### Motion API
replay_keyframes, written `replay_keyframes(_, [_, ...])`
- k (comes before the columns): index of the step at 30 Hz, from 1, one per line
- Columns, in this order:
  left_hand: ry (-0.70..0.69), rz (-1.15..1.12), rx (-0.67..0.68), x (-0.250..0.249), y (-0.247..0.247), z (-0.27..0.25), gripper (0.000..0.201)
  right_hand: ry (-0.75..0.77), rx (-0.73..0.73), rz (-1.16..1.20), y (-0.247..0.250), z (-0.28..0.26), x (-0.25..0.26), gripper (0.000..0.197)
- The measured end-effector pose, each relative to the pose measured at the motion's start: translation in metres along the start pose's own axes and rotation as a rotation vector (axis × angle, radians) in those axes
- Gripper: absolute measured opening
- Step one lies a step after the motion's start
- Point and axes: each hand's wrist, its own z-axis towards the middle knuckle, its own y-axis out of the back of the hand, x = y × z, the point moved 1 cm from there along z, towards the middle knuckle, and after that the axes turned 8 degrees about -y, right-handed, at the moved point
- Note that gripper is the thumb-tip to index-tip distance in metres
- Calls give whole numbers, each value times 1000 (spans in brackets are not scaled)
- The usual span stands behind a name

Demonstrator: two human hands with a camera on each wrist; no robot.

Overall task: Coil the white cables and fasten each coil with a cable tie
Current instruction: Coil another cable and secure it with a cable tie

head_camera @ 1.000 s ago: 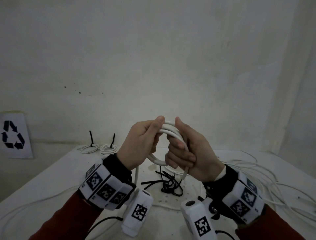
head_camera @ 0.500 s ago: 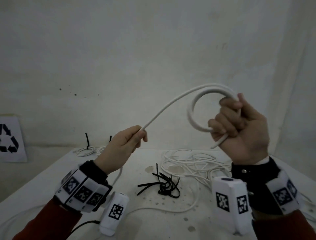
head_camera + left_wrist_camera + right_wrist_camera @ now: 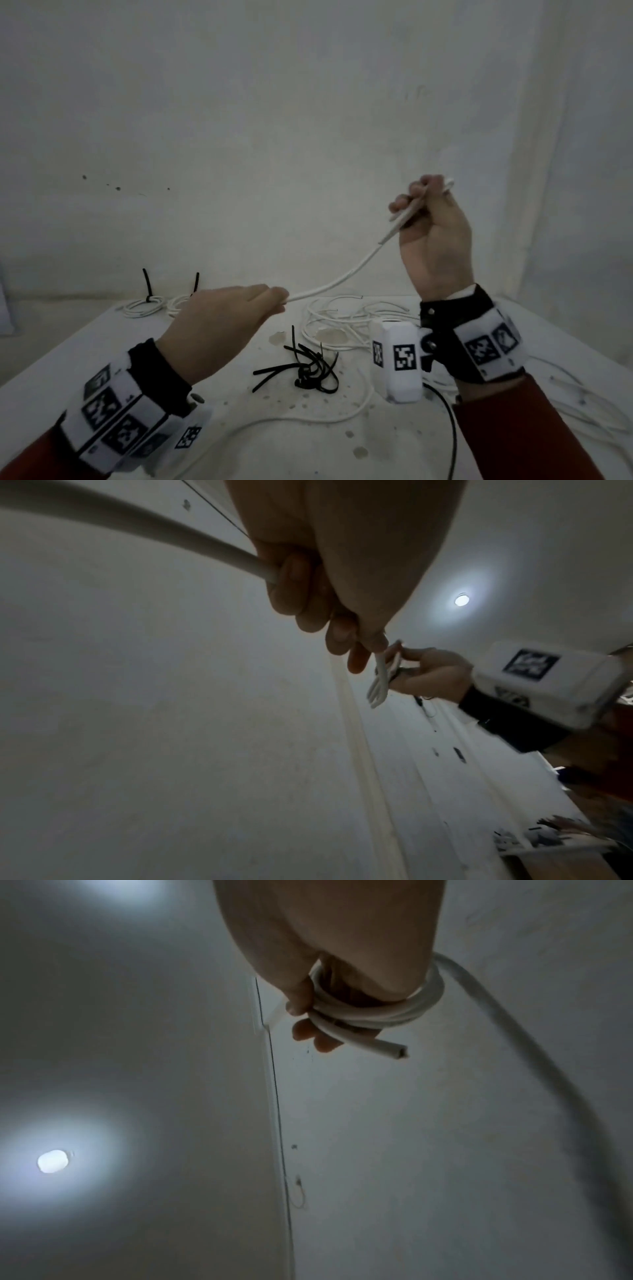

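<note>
Btwn both hands [image 3: 435,236], white cable [image 3: 337,282]

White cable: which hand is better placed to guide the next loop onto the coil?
Probably left hand: it holds the white cable running free, while the right hand grips the coil.

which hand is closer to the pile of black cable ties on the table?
Left. The left hand hangs just up-left of the black cable ties, holding the white cable; the right hand is raised well above, to their right.

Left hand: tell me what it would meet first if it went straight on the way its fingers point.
Probably the right hand: the left hand points along the taut white cable towards it. Depth is unclear.
</note>
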Motion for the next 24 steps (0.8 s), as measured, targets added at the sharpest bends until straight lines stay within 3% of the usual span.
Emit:
replay_keyframes(2, [-39, 38, -12, -5, 9, 5, 17, 32, -57, -310, 4, -1, -15, 11])
replay_keyframes(4, [-70, 42, -25, -4, 17, 9, 15, 15, -11, -606, 6, -7, -28, 12])
replay_keyframes(8, [-104, 42, -8, 3, 22, 13, 11, -108, 261, -1036, 4, -26, -50, 10])
replay_keyframes(12, [-79, 41, -40, 6, 22, 15, 14, -211, 604, -1289, -5, -47, -56, 10])
replay_keyframes(14, [-56, 14, -95, 10, 26, 16, 16, -280, 680, -1289, -7, -54, -58, 17])
replay_keyframes(18, [92, -182, -201, 26, 33, 16, 27, -437, 602, -957, -8, -61, -58, 37])
replay_keyframes(21, [135, -322, -199, 29, 23, 17, 32, -469, 612, -902, -14, -68, -55, 59])
replay_keyframes(24, [191, -478, -218, 22, 13, 22, 32, -465, 588, -814, -17, -70, -53, 66])
